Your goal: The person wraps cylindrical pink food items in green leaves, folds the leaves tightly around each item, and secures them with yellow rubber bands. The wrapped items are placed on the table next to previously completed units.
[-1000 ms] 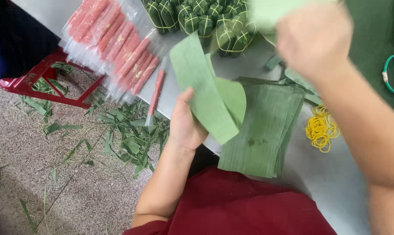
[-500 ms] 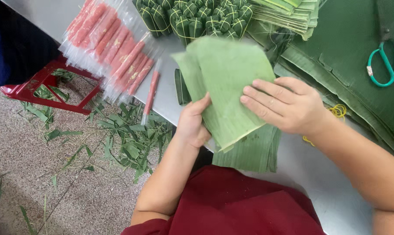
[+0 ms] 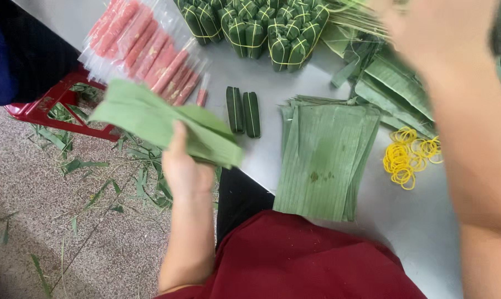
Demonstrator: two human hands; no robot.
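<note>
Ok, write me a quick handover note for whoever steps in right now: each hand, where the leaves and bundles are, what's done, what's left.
Left hand: holds a few folded green leaves out over the table edge.
Right hand: raised near the camera, blurred, seemingly empty.
On the steel table: flat leaf stack in front, yellow rubber bands to its right, two small wrapped rolls beside it, sealed sausage packs at left.
Done: a batch of tied leaf bundles at the back.
Left, as far as I can judge: the held leaves are not yet wrapped or banded.
</note>
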